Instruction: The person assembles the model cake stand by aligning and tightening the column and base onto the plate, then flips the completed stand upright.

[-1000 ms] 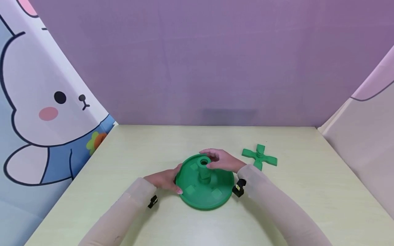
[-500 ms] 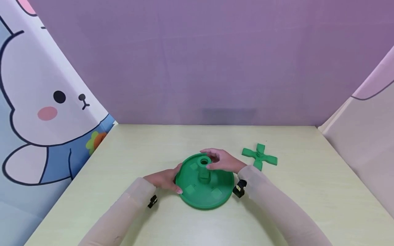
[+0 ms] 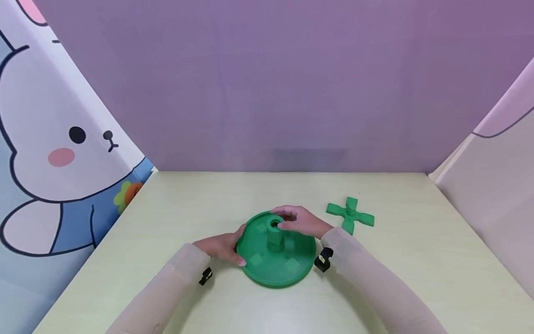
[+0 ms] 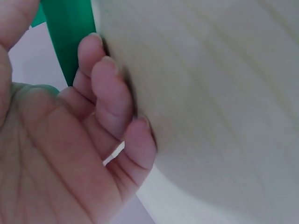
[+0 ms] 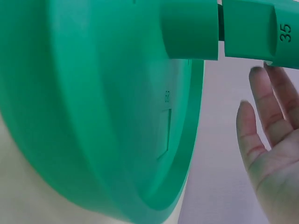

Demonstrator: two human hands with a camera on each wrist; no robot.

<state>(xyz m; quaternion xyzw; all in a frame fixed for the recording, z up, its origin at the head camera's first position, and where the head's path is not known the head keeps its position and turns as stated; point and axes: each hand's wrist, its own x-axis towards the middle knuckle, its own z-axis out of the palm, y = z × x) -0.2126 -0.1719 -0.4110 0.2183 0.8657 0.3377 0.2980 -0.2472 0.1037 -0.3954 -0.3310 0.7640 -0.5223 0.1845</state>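
Observation:
A green round plastic base (image 3: 271,277) with a raised rim lies on the table. My left hand (image 3: 221,246) grips its left edge, thumb at the rim; curled fingers (image 4: 112,93) show by the table in the left wrist view. A hollow green tube (image 3: 275,237) stands upright at the middle of the base. My right hand (image 3: 303,221) holds the tube's top between thumb and fingers. In the right wrist view the tube (image 5: 250,28), marked 35, meets a short socket (image 5: 191,32) on the base, with a narrow dark gap between them. The thumb is out of that view.
A green four-armed cross piece (image 3: 350,215) with a small central peg lies on the table beyond my right wrist. A purple cloth backdrop (image 3: 250,93) rises behind the table's far edge. A cartoon-printed cloth (image 3: 37,139) hangs at the left.
The head view has shifted slightly. Both hands keep their holds on the base and the tube, and the cross piece stays in place.

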